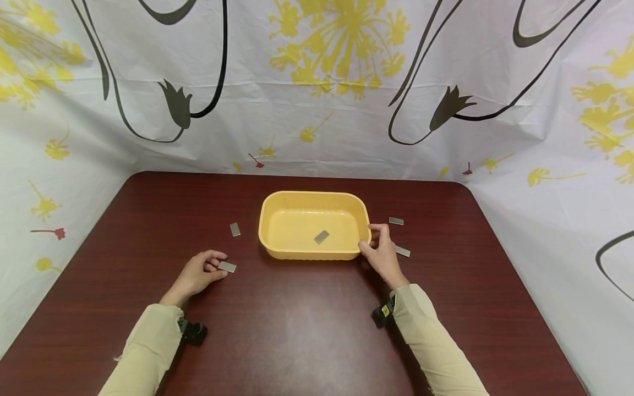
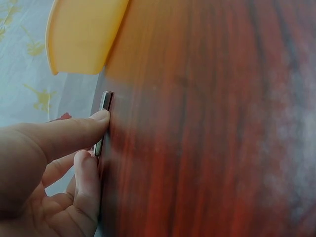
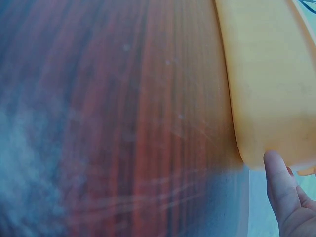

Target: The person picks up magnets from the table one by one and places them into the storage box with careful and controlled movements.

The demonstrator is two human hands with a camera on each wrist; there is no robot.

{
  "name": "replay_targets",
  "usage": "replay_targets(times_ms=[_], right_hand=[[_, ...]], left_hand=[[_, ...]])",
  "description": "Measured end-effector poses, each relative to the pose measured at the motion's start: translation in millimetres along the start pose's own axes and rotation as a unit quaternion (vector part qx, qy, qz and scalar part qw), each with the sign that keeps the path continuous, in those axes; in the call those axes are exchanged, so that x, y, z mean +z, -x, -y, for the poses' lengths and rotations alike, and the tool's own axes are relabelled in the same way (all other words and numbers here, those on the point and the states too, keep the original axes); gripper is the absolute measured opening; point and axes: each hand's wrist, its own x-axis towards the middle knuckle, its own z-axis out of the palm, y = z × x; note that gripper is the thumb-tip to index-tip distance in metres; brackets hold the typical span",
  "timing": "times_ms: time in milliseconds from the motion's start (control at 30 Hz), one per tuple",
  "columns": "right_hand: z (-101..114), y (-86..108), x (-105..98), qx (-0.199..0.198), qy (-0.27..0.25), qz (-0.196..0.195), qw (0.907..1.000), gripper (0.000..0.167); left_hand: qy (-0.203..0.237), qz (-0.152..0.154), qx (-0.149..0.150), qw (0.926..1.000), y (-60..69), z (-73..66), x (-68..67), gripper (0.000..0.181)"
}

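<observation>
My left hand (image 1: pixel 198 275) pinches a small flat grey rectangular piece (image 1: pixel 227 267) between thumb and fingers, low over the dark red table. In the left wrist view the thumb lies across this shiny, metal-looking piece (image 2: pixel 105 100), seen edge-on. To the right stands a shallow yellow plastic tub (image 1: pixel 297 255). My right hand (image 1: pixel 383 256) grips its near right corner, thumb at the front and fingers on the right side. The right wrist view shows the thumb against the tub's outer wall (image 3: pixel 271 89). Another grey piece (image 1: pixel 321 237) lies inside the tub.
One grey piece (image 1: pixel 235 229) lies on the table (image 1: pixel 287 341) left of the tub. Two more, a far piece (image 1: pixel 396 221) and a nearer piece (image 1: pixel 403 251) beside my right hand, lie right of it. A white patterned cloth (image 1: pixel 327 137) hangs behind the table.
</observation>
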Motion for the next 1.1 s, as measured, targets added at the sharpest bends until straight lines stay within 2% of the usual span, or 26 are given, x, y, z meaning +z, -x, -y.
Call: replay_targets(times_ms=[667, 1100], right_hand=[[-1.1, 0.1, 0.4, 0.001, -0.007, 0.001, 1.0000, 0.043], [-1.2, 0.4, 1.0, -0.002, -0.007, -0.002, 1.0000, 0.043]], left_hand=[[-0.025, -0.003, 0.008, 0.9997, 0.2, -0.9, 0.1, 0.028], [-0.023, -0.001, 0.002, 0.9997, 1.7, -3.1, -1.3, 0.025]])
